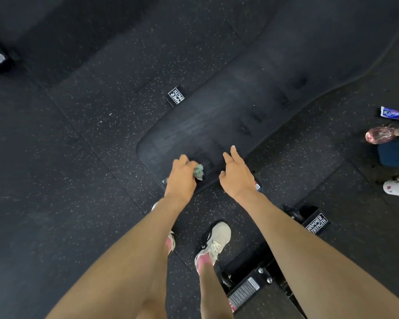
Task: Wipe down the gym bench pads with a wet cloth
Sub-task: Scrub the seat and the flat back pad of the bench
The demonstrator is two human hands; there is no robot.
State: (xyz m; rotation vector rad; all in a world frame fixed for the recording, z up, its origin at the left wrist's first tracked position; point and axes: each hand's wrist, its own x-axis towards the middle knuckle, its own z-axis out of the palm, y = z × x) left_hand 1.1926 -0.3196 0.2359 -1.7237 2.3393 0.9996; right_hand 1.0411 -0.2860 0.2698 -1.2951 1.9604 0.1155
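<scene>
Gripping the cloth [199,171], likely soft, light, best kept wadded, in curled fingers [183,160] of left hand [181,178] on the pad [217,120]; holding right hand [236,173] beside, fingers straight.

count | left hand [181,178] 1 | right hand [236,176] 1 | cloth [199,171] 1 | bench pad [217,116] 1 | trainers [214,245] at 6 o'clock 2 | brand labels [176,96] 2 | wrapper [396,115] at 3 o'clock 1

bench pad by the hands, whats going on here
A person stands at the near end of the black bench pad. Their left hand grips a bunched green cloth against the pad near its end. The right hand is open, fingers straight, over the pad's edge beside it.
</scene>
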